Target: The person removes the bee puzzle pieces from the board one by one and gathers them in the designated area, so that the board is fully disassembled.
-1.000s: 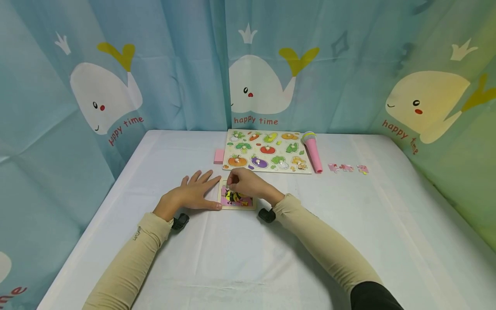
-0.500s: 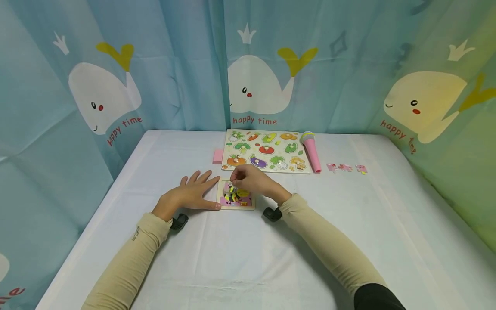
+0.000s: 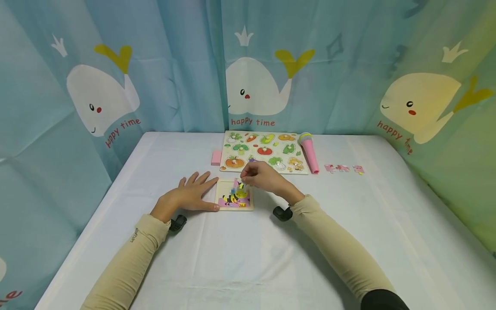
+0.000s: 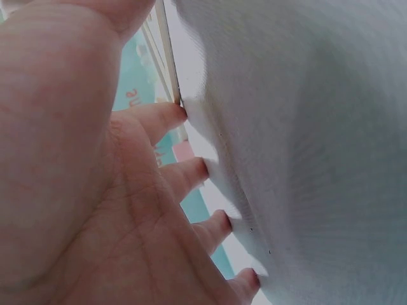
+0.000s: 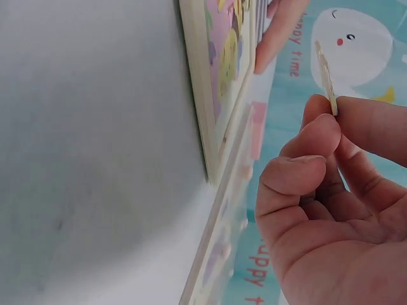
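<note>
A small square jigsaw puzzle [image 3: 234, 209] with a pale wooden frame and a bee picture on pink lies mid-table. My left hand [image 3: 189, 196] lies flat at its left side, fingers spread, with the forefinger and thumb touching the frame's edge. Above the upper right corner my right hand [image 3: 267, 177] pinches a thin puzzle piece [image 5: 326, 76] between thumb and forefinger. The right wrist view shows this piece edge-on. A bare part of the frame's inside shows at the upper left. In the left wrist view the left fingertips [image 4: 197, 168] rest on the white cloth.
Behind the puzzle lies a vegetable peg board [image 3: 265, 151], with a pink block [image 3: 216, 157] at its left and a pink toy microphone [image 3: 309, 154] at its right. Several loose pink puzzle pieces [image 3: 342, 168] lie farther right. A whale-print curtain [image 3: 186, 86] surrounds the table.
My right hand has moved right across the puzzle with the puzzle piece, from the upper left to the upper right corner. The left hand has stayed at the frame.
</note>
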`<move>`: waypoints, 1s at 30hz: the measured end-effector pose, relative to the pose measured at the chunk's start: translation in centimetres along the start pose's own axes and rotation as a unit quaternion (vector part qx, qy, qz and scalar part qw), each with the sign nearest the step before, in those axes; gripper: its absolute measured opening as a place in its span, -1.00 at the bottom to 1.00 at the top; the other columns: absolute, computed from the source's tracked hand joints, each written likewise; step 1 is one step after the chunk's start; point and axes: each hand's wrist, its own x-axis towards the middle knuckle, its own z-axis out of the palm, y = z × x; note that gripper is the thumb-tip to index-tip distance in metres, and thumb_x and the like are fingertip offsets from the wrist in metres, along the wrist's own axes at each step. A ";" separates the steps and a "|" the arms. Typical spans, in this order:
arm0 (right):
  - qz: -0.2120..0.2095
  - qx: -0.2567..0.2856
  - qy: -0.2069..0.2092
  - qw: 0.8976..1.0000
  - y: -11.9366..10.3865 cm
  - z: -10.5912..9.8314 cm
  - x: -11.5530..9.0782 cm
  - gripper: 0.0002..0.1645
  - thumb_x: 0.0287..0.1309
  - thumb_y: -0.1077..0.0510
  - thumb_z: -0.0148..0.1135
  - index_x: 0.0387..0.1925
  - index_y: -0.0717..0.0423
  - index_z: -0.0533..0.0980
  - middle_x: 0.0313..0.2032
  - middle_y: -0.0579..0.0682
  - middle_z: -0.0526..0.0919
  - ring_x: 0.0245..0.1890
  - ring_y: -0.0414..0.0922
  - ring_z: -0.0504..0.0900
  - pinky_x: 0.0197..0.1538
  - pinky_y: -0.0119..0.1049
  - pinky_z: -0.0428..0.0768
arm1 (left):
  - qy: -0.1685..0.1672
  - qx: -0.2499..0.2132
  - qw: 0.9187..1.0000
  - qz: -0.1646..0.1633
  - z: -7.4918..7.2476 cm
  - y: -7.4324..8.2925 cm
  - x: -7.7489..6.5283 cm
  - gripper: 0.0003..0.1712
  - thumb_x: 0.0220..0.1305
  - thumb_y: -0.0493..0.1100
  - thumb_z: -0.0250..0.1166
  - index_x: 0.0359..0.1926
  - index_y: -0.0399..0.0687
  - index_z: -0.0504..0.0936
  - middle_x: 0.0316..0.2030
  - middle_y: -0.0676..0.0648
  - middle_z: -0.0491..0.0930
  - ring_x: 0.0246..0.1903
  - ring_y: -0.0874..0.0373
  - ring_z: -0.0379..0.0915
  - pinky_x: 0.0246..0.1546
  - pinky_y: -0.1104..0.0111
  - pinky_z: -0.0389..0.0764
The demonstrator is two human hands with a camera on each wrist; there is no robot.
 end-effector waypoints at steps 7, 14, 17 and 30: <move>0.006 0.009 0.010 1.000 0.4 -0.9 -0.8 -0.95 0.50 0.31 0.26 -0.13 0.24 0.61 -0.22 0.08 0.69 -0.29 -0.03 0.57 -0.25 -0.27 0.54 | 0.000 -0.004 1.000 -0.007 0.2 -0.2 0.2 0.23 0.34 0.44 0.37 0.75 0.01 0.00 0.71 -0.28 -0.21 0.64 -0.40 -0.42 0.51 -0.39 -0.29; 0.016 0.005 0.025 1.000 0.8 -1.8 -1.5 -0.94 0.50 0.27 0.28 -0.13 0.22 0.62 -0.23 0.11 0.69 -0.27 0.04 0.60 -0.26 -0.23 0.53 | 0.000 -0.010 1.000 -0.001 0.5 -0.3 0.2 0.24 0.34 0.43 0.37 0.75 -0.01 0.00 0.71 -0.29 -0.22 0.64 -0.41 -0.43 0.50 -0.40 -0.31; 0.014 0.006 0.028 0.999 0.8 -2.1 -1.9 -0.91 0.49 0.27 0.29 -0.11 0.25 0.62 -0.23 0.14 0.69 -0.26 0.05 0.60 -0.27 -0.23 0.53 | 0.002 -0.011 1.000 -0.001 0.5 -0.4 0.2 0.23 0.34 0.42 0.37 0.75 -0.01 0.00 0.71 -0.29 -0.21 0.64 -0.41 -0.43 0.50 -0.40 -0.30; 0.019 0.003 0.059 0.998 1.7 -4.9 -3.8 -0.87 0.46 0.29 0.27 -0.06 0.30 0.62 -0.26 0.15 0.68 -0.22 0.18 0.55 -0.22 -0.18 0.52 | 0.003 -0.010 1.000 0.001 0.4 -0.2 0.1 0.23 0.34 0.41 0.38 0.74 -0.02 0.01 0.70 -0.30 -0.20 0.64 -0.41 -0.42 0.50 -0.41 -0.30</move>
